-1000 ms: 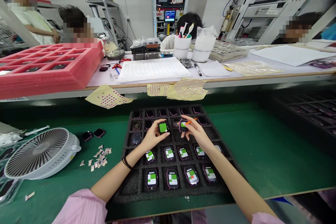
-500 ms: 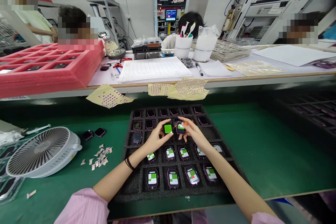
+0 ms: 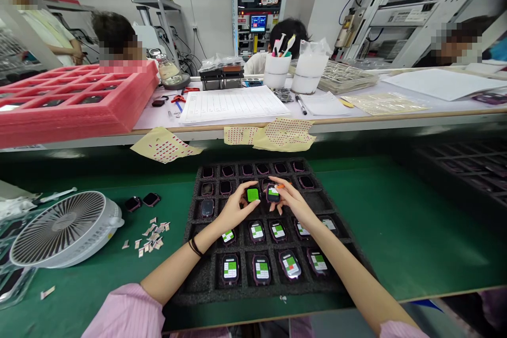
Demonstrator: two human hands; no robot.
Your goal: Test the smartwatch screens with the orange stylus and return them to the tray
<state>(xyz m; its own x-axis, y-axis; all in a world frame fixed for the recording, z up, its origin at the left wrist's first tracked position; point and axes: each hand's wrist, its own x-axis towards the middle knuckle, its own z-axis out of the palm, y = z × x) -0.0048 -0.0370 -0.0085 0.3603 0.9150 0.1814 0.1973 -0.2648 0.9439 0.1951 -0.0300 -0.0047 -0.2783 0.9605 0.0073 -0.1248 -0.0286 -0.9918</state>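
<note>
Left hand (image 3: 236,207): fingers and thumb grasping one square, dark-cased watch with plain green screen (image 3: 252,195), over the black foam compartment tray (image 3: 253,296). Right hand (image 3: 292,199): grasping one dark-cased watch with green-and-white screen (image 3: 273,194), just beside the first, plus one small orange item (image 3: 280,186), mostly hidden by fingers. Risks, as judged: fingertip holds could slip, dropping a watch onto lit watches (image 3: 256,231) below; cases, so close, could knock; the orange item could scratch a screen.
</note>
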